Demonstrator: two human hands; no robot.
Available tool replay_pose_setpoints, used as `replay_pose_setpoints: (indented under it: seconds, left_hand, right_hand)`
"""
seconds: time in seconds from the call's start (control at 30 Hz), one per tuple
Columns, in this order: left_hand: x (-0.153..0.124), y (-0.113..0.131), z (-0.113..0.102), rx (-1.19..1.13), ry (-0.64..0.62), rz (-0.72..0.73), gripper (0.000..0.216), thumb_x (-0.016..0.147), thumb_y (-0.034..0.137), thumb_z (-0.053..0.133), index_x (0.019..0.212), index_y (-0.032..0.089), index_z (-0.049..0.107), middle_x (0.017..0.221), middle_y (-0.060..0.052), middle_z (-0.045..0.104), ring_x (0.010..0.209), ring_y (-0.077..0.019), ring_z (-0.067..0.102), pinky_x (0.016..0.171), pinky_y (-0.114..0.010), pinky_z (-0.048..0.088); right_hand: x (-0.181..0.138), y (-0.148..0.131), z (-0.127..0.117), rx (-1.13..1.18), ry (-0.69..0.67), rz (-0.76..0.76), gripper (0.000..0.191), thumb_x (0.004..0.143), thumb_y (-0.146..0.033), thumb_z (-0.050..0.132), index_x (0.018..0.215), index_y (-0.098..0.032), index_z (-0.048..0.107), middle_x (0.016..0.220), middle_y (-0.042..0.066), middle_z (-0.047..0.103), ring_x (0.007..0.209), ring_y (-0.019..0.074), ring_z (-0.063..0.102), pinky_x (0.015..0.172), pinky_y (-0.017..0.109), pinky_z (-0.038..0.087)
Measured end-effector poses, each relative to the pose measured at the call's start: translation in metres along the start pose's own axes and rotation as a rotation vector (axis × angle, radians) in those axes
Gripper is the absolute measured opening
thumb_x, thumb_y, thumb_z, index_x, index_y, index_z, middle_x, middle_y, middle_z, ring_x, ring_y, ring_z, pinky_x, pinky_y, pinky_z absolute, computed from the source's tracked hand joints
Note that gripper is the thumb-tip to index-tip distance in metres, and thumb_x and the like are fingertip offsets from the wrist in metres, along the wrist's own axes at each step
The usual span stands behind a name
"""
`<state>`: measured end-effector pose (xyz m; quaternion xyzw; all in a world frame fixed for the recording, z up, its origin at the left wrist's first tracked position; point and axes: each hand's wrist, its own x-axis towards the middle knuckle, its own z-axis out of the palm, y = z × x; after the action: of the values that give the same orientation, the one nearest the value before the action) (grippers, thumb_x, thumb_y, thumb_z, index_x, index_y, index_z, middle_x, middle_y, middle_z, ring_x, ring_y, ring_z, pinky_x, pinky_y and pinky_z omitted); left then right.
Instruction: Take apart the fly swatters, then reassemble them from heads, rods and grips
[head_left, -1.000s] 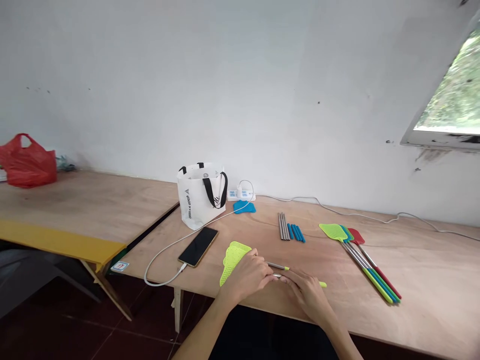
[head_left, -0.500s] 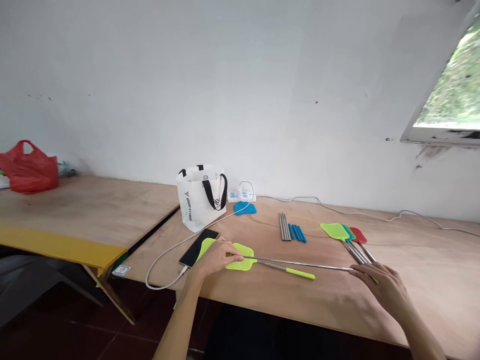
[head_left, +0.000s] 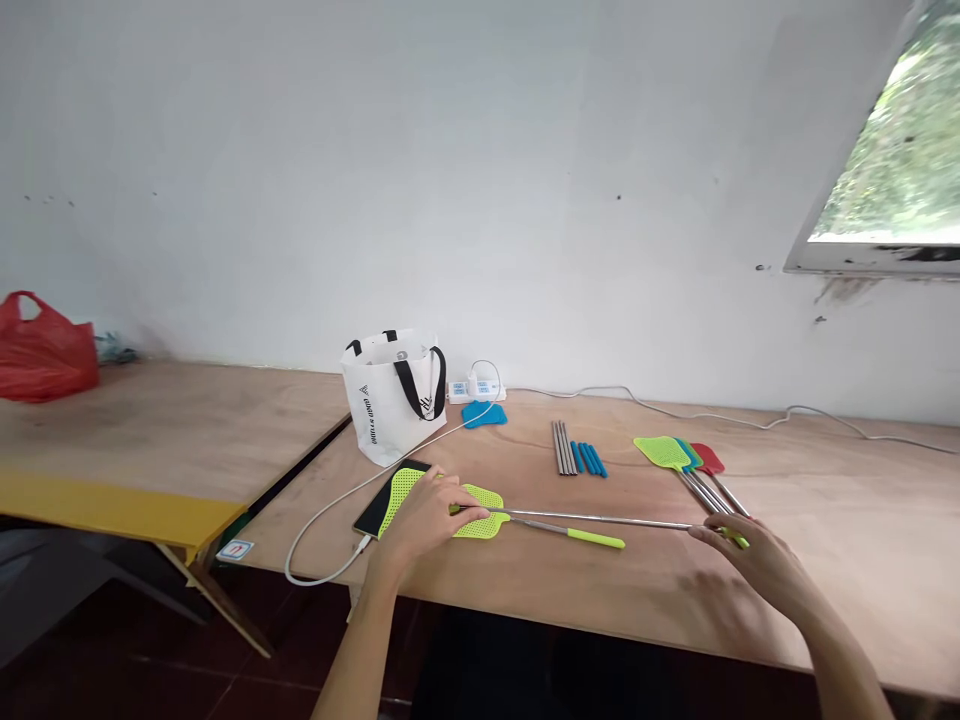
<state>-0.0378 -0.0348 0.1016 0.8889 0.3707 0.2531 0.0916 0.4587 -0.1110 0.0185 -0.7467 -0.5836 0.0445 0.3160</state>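
Note:
A fly swatter with a thin metal rod [head_left: 585, 517] stretches between my two hands, just above the table. My left hand [head_left: 427, 515] is closed on the rod near its yellow-green mesh head [head_left: 400, 490], which it partly covers. At the other end, my right hand [head_left: 757, 560] grips the swatter; a bit of its yellow-green handle [head_left: 741, 542] shows by the fingers. Beneath the rod lies a second yellow-green swatter [head_left: 487, 523], its green grip [head_left: 596, 538] pointing right. Beyond my right hand, several swatters with green, blue and red heads [head_left: 661, 452] lie grouped.
Metal tubes [head_left: 564, 448] and blue grips [head_left: 590, 459] lie mid-table. A black phone [head_left: 373, 515] with a white cable sits left, partly under the mesh head. Behind are a white tote bag [head_left: 390, 405], a power strip [head_left: 487, 390] and blue swatter heads [head_left: 484, 413].
The view has shifted slightly to the right. My right hand has turned a little, so more of the yellow-green handle shows by its fingers. Both hands still hold the swatter.

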Motion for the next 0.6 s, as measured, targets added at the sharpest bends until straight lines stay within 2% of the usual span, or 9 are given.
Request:
replay_pose_setpoints:
  seconds: [0.1,0.2,0.33,0.43,0.5,0.6]
  left_hand:
    - [0.0,0.003,-0.003,0.012,0.029,0.028,0.039,0.104,0.043,0.052,0.082,0.028,0.08,0.073,0.002,0.074,0.068,-0.0144,0.053,0.082,-0.035,0.032]
    - [0.007,0.019,0.008,0.033,0.05,0.087,0.038,0.105,0.04,0.053,0.08,0.026,0.078,0.076,0.003,0.076,0.069,-0.0141,0.054,0.08,-0.035,0.031]
    - [0.019,0.052,0.047,0.089,0.024,0.199,0.034,0.102,0.034,0.058,0.074,0.023,0.074,0.068,0.002,0.073,0.066,-0.0142,0.056,0.076,-0.034,0.033]
    - [0.023,0.063,0.071,0.162,-0.04,0.245,0.037,0.101,0.032,0.06,0.067,0.02,0.07,0.063,0.0,0.069,0.063,-0.0157,0.058,0.073,-0.033,0.035]
    - [0.022,0.061,0.076,0.165,-0.073,0.227,0.037,0.099,0.032,0.063,0.065,0.02,0.069,0.062,0.0,0.068,0.064,-0.0162,0.059,0.073,-0.032,0.037]
    - [0.02,0.052,0.071,0.141,-0.113,0.199,0.036,0.098,0.034,0.064,0.065,0.021,0.068,0.062,0.0,0.069,0.065,-0.0167,0.061,0.075,-0.032,0.039]
  right_hand:
    - [-0.003,-0.015,-0.006,0.076,0.015,-0.085,0.063,0.08,-0.085,0.049,0.072,-0.025,0.067,0.072,0.005,0.067,0.074,0.0249,0.062,0.063,0.033,0.046]
    - [-0.009,-0.046,-0.003,0.111,-0.012,-0.144,0.062,0.085,-0.082,0.046,0.065,-0.025,0.06,0.062,0.002,0.06,0.062,0.0202,0.056,0.058,0.03,0.043]
    - [-0.029,-0.115,0.033,0.179,-0.134,-0.268,0.06,0.092,-0.076,0.041,0.069,-0.024,0.062,0.068,0.003,0.066,0.067,0.0207,0.061,0.064,0.03,0.044]
    - [-0.048,-0.16,0.065,0.184,-0.229,-0.332,0.056,0.099,-0.067,0.037,0.077,-0.024,0.065,0.078,0.004,0.072,0.072,0.0213,0.065,0.066,0.029,0.043]
    - [-0.056,-0.174,0.078,0.205,-0.225,-0.337,0.055,0.101,-0.065,0.036,0.079,-0.025,0.066,0.08,0.004,0.073,0.074,0.0215,0.066,0.067,0.029,0.043]
    - [-0.062,-0.176,0.084,0.214,-0.209,-0.322,0.056,0.099,-0.068,0.037,0.078,-0.025,0.066,0.076,0.004,0.072,0.07,0.0215,0.065,0.066,0.028,0.043]
